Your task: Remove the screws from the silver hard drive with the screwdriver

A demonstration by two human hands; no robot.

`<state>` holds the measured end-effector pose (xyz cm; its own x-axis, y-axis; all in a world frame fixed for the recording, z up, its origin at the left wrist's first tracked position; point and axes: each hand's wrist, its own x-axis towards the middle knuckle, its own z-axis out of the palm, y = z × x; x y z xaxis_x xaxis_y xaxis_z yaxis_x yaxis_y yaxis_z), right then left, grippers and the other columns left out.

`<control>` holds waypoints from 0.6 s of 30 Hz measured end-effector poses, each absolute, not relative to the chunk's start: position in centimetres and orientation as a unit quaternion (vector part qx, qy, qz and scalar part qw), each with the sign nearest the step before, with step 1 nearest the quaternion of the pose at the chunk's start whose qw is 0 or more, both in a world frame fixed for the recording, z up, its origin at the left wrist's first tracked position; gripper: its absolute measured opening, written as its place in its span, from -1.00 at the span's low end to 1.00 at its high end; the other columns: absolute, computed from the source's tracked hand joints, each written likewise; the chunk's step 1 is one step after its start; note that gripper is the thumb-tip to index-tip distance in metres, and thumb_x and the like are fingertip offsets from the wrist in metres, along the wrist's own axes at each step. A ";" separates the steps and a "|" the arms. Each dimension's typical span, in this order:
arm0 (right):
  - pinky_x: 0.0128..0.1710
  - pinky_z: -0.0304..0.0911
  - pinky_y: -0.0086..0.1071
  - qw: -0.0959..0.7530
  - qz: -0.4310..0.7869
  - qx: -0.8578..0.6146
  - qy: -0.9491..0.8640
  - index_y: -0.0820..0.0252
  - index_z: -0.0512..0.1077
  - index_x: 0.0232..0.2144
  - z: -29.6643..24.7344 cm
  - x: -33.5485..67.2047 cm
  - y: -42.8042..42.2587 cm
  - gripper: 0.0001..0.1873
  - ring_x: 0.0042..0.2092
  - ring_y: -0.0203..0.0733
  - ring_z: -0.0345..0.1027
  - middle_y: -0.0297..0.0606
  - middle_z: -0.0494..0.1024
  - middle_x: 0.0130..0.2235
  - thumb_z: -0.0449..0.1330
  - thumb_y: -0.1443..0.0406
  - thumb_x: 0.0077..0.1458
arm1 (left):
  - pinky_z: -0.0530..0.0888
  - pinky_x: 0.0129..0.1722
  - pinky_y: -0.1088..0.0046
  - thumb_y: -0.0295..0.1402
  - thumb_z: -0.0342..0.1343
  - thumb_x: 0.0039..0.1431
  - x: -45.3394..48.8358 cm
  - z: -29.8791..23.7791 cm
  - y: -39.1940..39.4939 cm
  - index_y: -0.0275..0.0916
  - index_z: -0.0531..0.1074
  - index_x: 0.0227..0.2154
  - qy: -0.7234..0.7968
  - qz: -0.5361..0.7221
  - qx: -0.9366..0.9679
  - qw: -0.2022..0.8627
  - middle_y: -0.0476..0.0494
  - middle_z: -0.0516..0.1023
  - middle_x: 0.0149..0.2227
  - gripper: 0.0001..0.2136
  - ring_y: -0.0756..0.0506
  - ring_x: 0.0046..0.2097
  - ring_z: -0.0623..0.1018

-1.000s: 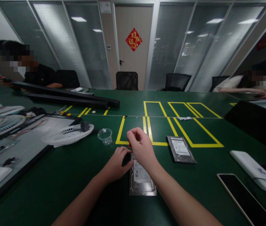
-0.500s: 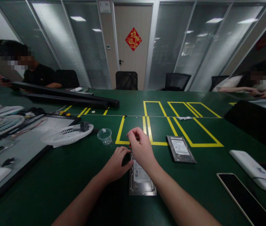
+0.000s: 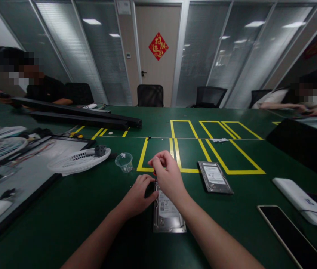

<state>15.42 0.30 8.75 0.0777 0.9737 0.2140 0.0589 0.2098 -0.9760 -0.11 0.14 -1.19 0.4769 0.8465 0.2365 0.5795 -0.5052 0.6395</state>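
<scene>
A silver hard drive with a white label lies flat on the green table in front of me. My left hand grips its left side, thumb on the edge and fingertips near the far left corner. Over the drive's far end, my right hand is closed around a small screwdriver. Only a bit of its red handle shows; its tip, by the left fingertips, is mostly hidden. A second hard drive rests label up to the right, apart from both hands.
A clear plastic cup stands left of my hands, beside a white fan grille. Yellow tape outlines mark the table. A phone and a white device lie right. Two people sit across, left and right.
My right hand's fingers have turned slightly leftward around the screwdriver. The left hand and both drives keep their places, apart from a tiny shift of the view.
</scene>
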 end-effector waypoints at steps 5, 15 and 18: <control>-0.31 0.23 -0.33 0.556 0.370 -0.474 -0.574 0.07 0.35 -0.39 9.0 15.6 0.4 -0.85 -0.30 -0.18 0.32 -0.36 0.40 -0.38 0.13 0.22 0.25 | 0.45 0.22 0.00 -0.32 0.23 0.31 -0.2 -1.0 0.1 -0.18 0.45 0.13 0.431 0.269 0.825 0.248 -0.26 0.50 0.12 -0.65 -0.30 0.16 0.45; -0.31 0.23 -0.32 0.552 0.427 -0.466 -0.544 0.08 0.40 -0.31 8.9 15.4 0.4 -0.87 -0.31 -0.18 0.36 -0.36 0.50 -0.36 0.10 0.21 0.27 | 0.46 0.20 0.03 -0.34 0.24 0.29 -0.1 -0.7 0.0 -0.18 0.47 0.08 0.437 0.270 0.820 0.252 -0.23 0.52 0.11 -0.68 -0.29 0.14 0.46; -0.29 0.25 -0.32 0.551 0.435 -0.469 -0.536 0.08 0.37 -0.30 8.8 15.4 0.3 -0.91 -0.30 -0.18 0.40 -0.36 0.53 -0.36 0.12 0.22 0.25 | 0.46 0.19 0.04 -0.36 0.24 0.29 -0.1 -0.8 0.0 -0.17 0.47 0.10 0.436 0.269 0.822 0.249 -0.23 0.52 0.10 -0.67 -0.28 0.14 0.45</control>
<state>15.39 0.29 8.82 0.0468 0.9821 0.1825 0.0226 0.1816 -0.9831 -0.07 0.01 -0.75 0.4758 0.8505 0.2243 0.5824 -0.4957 0.6443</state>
